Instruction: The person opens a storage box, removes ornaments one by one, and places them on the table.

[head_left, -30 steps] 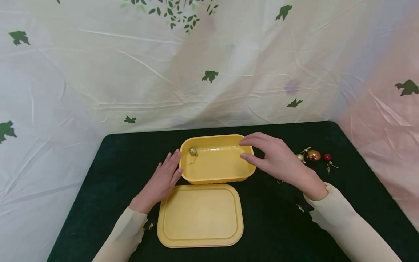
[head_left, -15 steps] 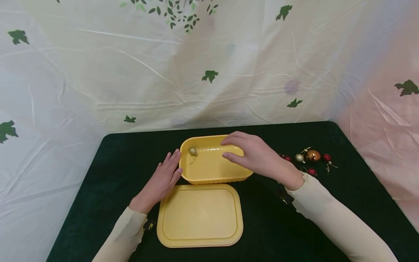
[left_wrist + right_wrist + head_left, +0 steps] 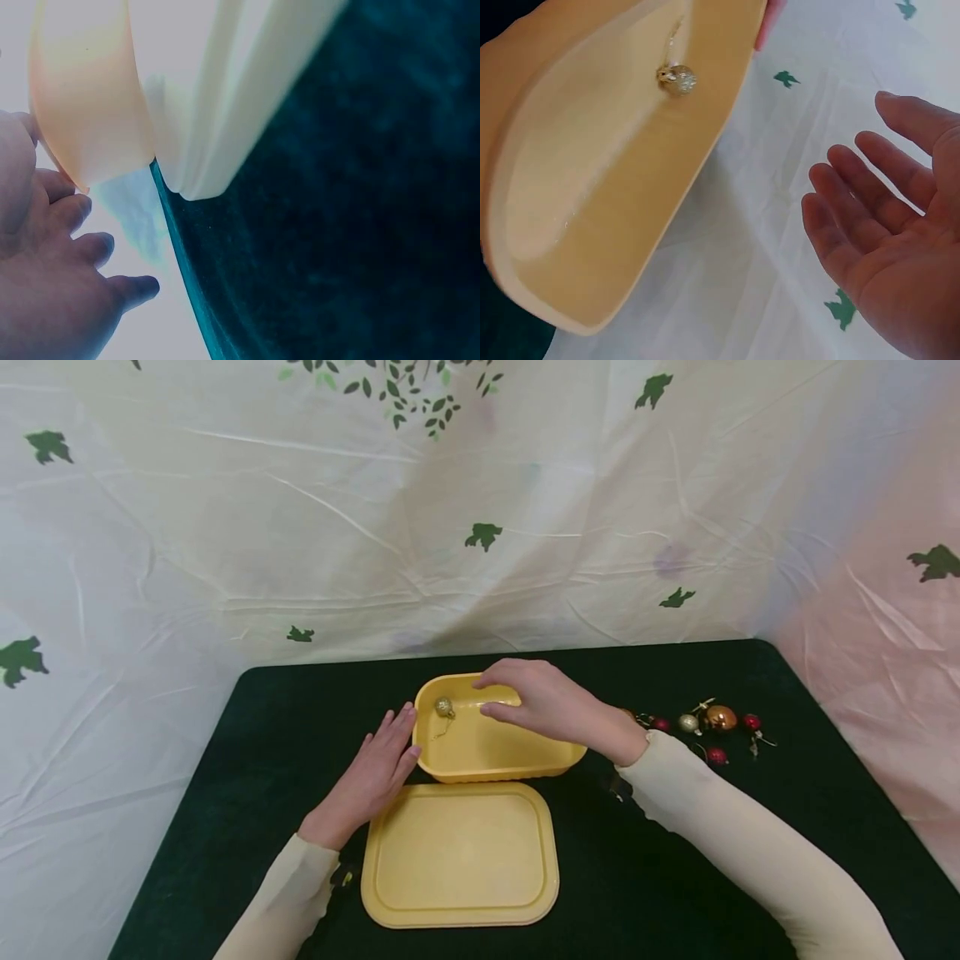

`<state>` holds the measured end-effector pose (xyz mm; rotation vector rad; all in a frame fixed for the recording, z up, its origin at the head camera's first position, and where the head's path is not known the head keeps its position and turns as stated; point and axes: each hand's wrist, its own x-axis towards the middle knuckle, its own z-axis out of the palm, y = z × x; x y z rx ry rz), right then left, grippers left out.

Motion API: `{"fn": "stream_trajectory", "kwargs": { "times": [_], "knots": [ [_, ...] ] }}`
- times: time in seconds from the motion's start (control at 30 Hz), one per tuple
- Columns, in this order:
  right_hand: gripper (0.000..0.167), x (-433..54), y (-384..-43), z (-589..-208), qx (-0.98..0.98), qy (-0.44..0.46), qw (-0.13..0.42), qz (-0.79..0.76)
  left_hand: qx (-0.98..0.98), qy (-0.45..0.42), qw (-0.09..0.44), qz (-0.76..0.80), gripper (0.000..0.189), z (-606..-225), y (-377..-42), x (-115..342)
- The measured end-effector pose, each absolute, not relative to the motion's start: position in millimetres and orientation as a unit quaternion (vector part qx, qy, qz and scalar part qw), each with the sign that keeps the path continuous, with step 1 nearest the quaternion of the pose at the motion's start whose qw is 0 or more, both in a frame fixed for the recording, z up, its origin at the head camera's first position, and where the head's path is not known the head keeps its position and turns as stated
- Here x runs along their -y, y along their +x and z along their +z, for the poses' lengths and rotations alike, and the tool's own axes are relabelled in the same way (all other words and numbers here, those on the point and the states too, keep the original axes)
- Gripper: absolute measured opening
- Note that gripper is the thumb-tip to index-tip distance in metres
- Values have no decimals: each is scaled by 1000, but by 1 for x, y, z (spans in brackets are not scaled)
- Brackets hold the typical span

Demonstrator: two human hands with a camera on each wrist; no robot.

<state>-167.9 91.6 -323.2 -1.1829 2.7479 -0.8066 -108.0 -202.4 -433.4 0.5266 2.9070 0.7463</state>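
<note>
A yellow plastic box [image 3: 495, 747] stands open-topped on the table with one small gold bauble [image 3: 443, 707] at its left end, a thin cord trailing from it. My left hand [image 3: 369, 778] lies with fairly straight fingers against the box's left wall. My right hand [image 3: 551, 703] hovers over the right half of the box, thumb and fingers spread apart. In the right wrist view the fingers of that hand [image 3: 892, 217] are loosely bent with nothing between them, and the bauble [image 3: 679, 79] lies well away from them.
The yellow lid [image 3: 459, 856] lies flat just in front of the box. To the right are several baubles: a copper one [image 3: 721, 718], a pale gold one [image 3: 688, 723] and red ones [image 3: 717, 756]. A printed white cloth [image 3: 375, 552] hangs behind the dark green table [image 3: 247, 760].
My right hand has moved left across the box, from its right rim toward its middle. More of the baubles on the right now show. My left hand, box, lid and gold bauble have stayed put.
</note>
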Motion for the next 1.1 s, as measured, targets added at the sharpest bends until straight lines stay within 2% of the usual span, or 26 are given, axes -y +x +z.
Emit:
{"fn": "stream_trajectory", "kwargs": {
  "times": [0.33,1.1],
  "knots": [
    [40,-67,-189,-333,-890,-388,91,-222,-954,168,53,244,64,-435,-109,202],
    [44,-33,-225,-358,-877,-404,167,-198,-953,170,50,246,65,-434,-108,202]
  ]
}}
